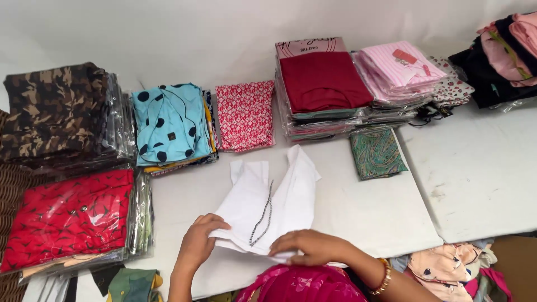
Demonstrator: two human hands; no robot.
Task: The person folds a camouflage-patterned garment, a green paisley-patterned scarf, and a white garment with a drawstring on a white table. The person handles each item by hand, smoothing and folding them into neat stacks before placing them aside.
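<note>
White folded garment [267, 204] lies at the lower centre of the frame on the white table [369, 212], its near edge under both hands. Left hand [198, 241] curls over the lower left corner, fingers bent together and pinching the cloth edge. Right hand [310, 246] lies flat on the lower right edge, fingers pressed together, pointing left; a gold bangle [384, 278] sits on that wrist. A thin dark cord [262, 218] runs down the garment between the hands. Further up, a green paisley piece [377, 154] lies at right, a red floral piece [245, 114] above centre, a maroon stack [323, 84] beyond.
</note>
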